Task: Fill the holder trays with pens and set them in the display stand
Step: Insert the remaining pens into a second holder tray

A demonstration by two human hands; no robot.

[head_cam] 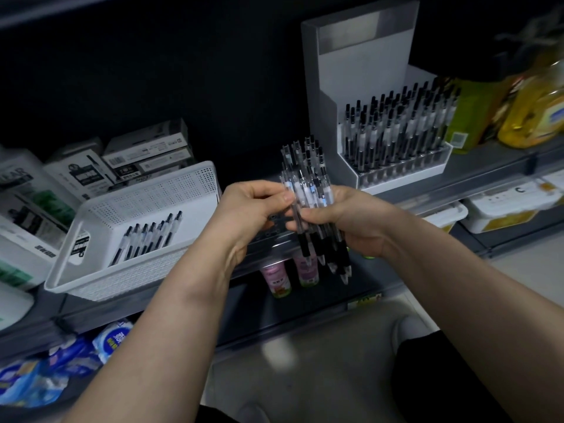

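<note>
Both hands hold a bundle of pens in front of the shelf.

The right hand [351, 221] curls round the bundle of pens [308, 184], clicker ends up and black grips pointing down, while the left hand [253, 209] pinches one pen at the bundle's left edge between thumb and forefinger. Left of the hands, a white perforated basket [171, 190] sits on the shelf [488, 166] with a row of loose pens [149, 236] lying in it. Behind and to the right stands the white display stand [360, 65], its lower step holding a holder tray [403, 175] packed with upright pens [396, 129]. Printed boxes [146, 148] are stacked behind the basket, and yellow bottles [531, 108] stand right of the stand.
</note>
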